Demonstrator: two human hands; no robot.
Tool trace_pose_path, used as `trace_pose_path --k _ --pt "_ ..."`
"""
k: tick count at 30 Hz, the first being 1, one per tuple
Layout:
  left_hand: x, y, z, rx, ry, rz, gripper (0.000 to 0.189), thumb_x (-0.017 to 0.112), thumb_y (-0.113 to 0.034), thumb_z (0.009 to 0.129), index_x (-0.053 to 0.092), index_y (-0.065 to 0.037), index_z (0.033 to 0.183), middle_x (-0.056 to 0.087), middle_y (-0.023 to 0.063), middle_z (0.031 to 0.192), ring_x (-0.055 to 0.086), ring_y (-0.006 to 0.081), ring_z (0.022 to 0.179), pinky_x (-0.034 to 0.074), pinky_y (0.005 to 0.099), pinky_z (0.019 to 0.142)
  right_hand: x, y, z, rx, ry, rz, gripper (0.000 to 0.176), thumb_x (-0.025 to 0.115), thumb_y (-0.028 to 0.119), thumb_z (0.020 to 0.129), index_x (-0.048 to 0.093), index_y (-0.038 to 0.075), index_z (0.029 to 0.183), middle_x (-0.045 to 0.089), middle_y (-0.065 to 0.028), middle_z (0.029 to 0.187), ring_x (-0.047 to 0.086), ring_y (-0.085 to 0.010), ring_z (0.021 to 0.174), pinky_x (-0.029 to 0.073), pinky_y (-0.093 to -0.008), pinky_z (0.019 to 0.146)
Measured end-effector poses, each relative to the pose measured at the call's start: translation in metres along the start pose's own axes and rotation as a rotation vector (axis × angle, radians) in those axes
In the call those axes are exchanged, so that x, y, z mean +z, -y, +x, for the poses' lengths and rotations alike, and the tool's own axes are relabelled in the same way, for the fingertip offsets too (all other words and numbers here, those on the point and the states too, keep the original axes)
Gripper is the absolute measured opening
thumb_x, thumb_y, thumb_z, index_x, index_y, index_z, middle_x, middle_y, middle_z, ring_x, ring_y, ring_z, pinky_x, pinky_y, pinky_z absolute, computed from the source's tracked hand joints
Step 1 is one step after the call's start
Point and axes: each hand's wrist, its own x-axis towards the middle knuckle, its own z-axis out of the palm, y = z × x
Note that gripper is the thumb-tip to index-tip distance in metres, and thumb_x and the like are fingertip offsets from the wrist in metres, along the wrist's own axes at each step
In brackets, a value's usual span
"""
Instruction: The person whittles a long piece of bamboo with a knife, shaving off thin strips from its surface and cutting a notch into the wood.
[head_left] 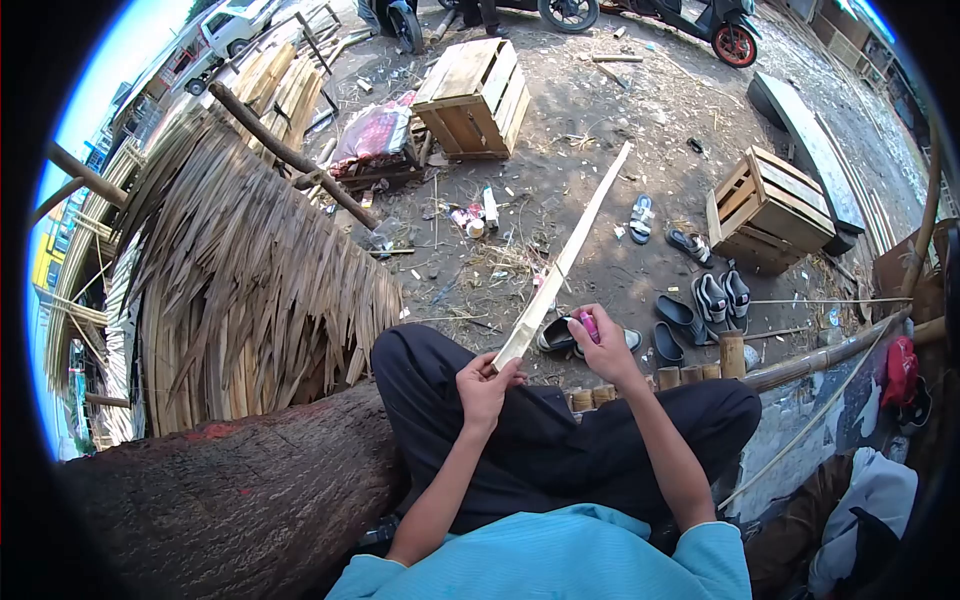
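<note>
My left hand is closed around the lower end of a long pale bamboo strip. The strip slants up and away to the right, over the ground beyond my knees. In my right hand, to the right of the strip, is a small pink-handled tool. My fingers wrap round it, and its working end does not show clearly. This hand is apart from the strip. Both hands are above my crossed legs in dark trousers.
A dark tree trunk lies at my left, with dried-leaf thatch behind it. Wooden crates stand on the littered ground. Shoes and sandals sit ahead to the right, near a bamboo rail. Motorbikes are parked at the back.
</note>
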Motion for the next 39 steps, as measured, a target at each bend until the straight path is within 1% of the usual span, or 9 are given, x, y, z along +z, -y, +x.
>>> trace_pose_path --k 5,9,11,14,17,21,22,26,39 --pt "0.000 -0.009 0.007 -0.309 0.032 -0.118 0.021 0.067 -0.008 0.087 0.061 0.003 0.104 0.066 0.0070 0.083 0.066 0.0141 0.071 0.056 0.0238 0.063 -0.012 0.018 -0.005 0.010 0.329 -0.341 0.038 0.057 0.040 0.091 0.060 0.004 0.100 0.064 -0.0191 0.075 0.062 -0.0367 0.071 0.048 -0.0432 0.067" --pt "0.000 -0.017 0.012 -0.497 0.330 -0.205 0.031 0.057 -0.028 0.095 0.058 0.002 0.105 0.063 0.0118 0.091 0.065 0.0194 0.085 0.057 0.0307 0.074 -0.014 -0.015 -0.012 0.161 0.211 -0.442 0.044 0.057 0.047 0.088 0.062 0.005 0.100 0.066 -0.0205 0.082 0.065 -0.0400 0.083 0.050 -0.0454 0.072" --pt "0.009 -0.044 0.015 -0.709 0.416 -0.411 0.041 0.049 -0.035 0.099 0.056 0.003 0.108 0.063 0.0135 0.091 0.065 0.0204 0.085 0.057 0.0303 0.076 -0.010 -0.023 -0.007 0.116 0.139 -0.370 0.040 0.058 0.042 0.090 0.060 0.003 0.096 0.065 -0.0205 0.078 0.065 -0.0383 0.076 0.049 -0.0437 0.068" --pt "0.016 -0.025 0.044 -0.828 0.391 -0.305 0.046 0.043 -0.038 0.100 0.053 0.005 0.116 0.063 0.0137 0.091 0.064 0.0185 0.080 0.057 0.0282 0.073 -0.015 -0.004 0.006 0.117 -0.049 -0.159 0.036 0.059 0.036 0.091 0.058 0.001 0.092 0.063 -0.0183 0.071 0.062 -0.0331 0.065 0.046 -0.0408 0.062" --pt "0.002 0.026 0.081 -0.841 0.645 -0.117 0.048 0.041 -0.036 0.101 0.049 0.007 0.121 0.060 0.0113 0.088 0.063 0.0172 0.074 0.055 0.0270 0.063 -0.019 -0.018 0.011 0.083 -0.176 -0.028 0.033 0.059 0.032 0.092 0.056 0.000 0.090 0.059 -0.0149 0.065 0.056 -0.0265 0.057 0.044 -0.0388 0.058" --pt "0.026 0.014 0.077 -0.933 0.612 0.013 0.041 0.045 -0.033 0.100 0.049 0.002 0.119 0.058 0.0077 0.083 0.054 0.0110 0.056 0.047 0.0220 0.046 -0.014 -0.023 0.005 0.089 -0.123 -0.048 0.036 0.059 0.036 0.091 0.056 0.000 0.089 0.058 -0.0135 0.066 0.055 -0.0234 0.058 0.044 -0.0392 0.059" --pt "0.038 0.000 0.066 -0.949 0.504 0.059 0.030 0.046 -0.033 0.100 0.053 -0.004 0.105 0.052 -0.0008 0.069 0.046 0.0064 0.048 0.039 0.0193 0.039 -0.014 -0.019 0.004 0.112 -0.052 -0.071 0.037 0.059 0.038 0.091 0.057 0.001 0.091 0.061 -0.0154 0.070 0.059 -0.0284 0.062 0.045 -0.0407 0.061" --pt "0.037 0.012 0.049 -0.780 0.495 0.146 0.025 0.048 -0.029 0.100 0.049 -0.005 0.095 0.034 -0.0065 0.062 0.031 0.0027 0.044 0.022 0.0206 0.037 -0.010 -0.016 0.003 0.087 0.001 -0.191 0.038 0.058 0.039 0.090 0.057 0.001 0.091 0.063 -0.0187 0.073 0.064 -0.0367 0.071 0.047 -0.0440 0.063" --pt "0.031 0.000 -0.047 -0.428 0.436 0.457 0.026 0.058 -0.026 0.096 0.049 -0.004 0.083 0.045 -0.0015 0.062 0.043 0.0055 0.044 0.033 0.0236 0.036 -0.015 -0.016 0.000 -0.024 -0.164 -0.094 0.035 0.056 0.034 0.094 0.052 0.000 0.084 0.055 -0.0162 0.061 0.056 -0.0297 0.055 0.042 -0.0406 0.055"
